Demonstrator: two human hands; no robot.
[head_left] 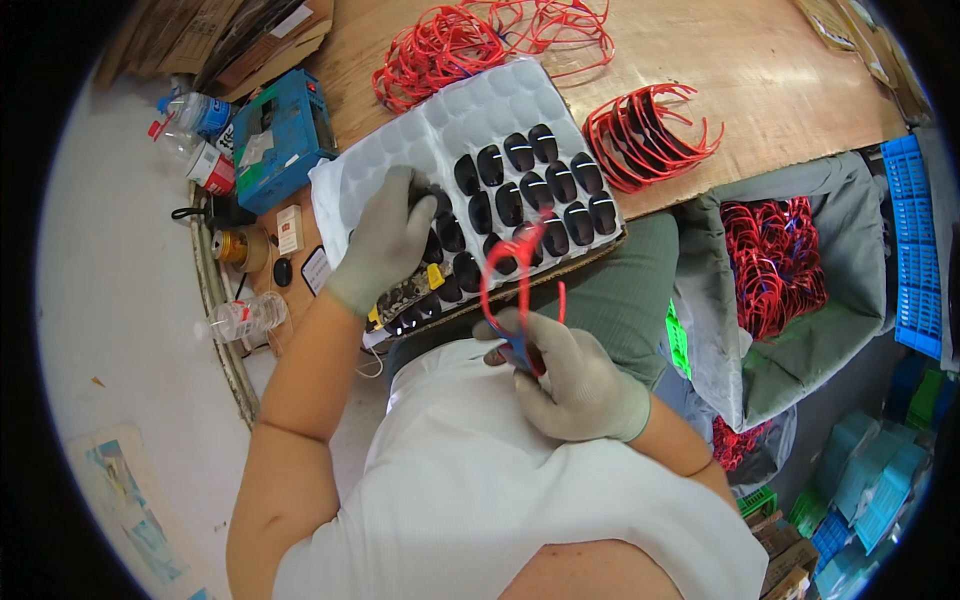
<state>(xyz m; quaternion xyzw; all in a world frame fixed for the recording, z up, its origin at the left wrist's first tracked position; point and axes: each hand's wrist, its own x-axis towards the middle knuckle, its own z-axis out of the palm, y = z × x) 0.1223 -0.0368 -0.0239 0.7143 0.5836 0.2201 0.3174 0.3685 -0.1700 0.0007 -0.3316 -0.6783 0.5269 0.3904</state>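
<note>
My left hand [385, 240], in a grey glove, is over a white molded tray [385, 145] with rows of dark sunglass lenses [509, 204]. Its thumb and fingers close on a dark lens [431, 194] at the edge of the filled rows. My right hand [575, 378], gloved too, grips a red glasses frame [487, 290] in front of my chest, slightly blurred. A dark patterned strip with yellow ends [405, 295] lies at the tray's near left corner, partly under my left wrist.
Tangled red frames [440, 55] lie behind the tray, and a stack of red frames with dark lenses [645, 137] sits right of it. A grey-lined bin [840, 290] of red frames stands at right. A blue box [283, 138] and bottles [250, 316] line the left.
</note>
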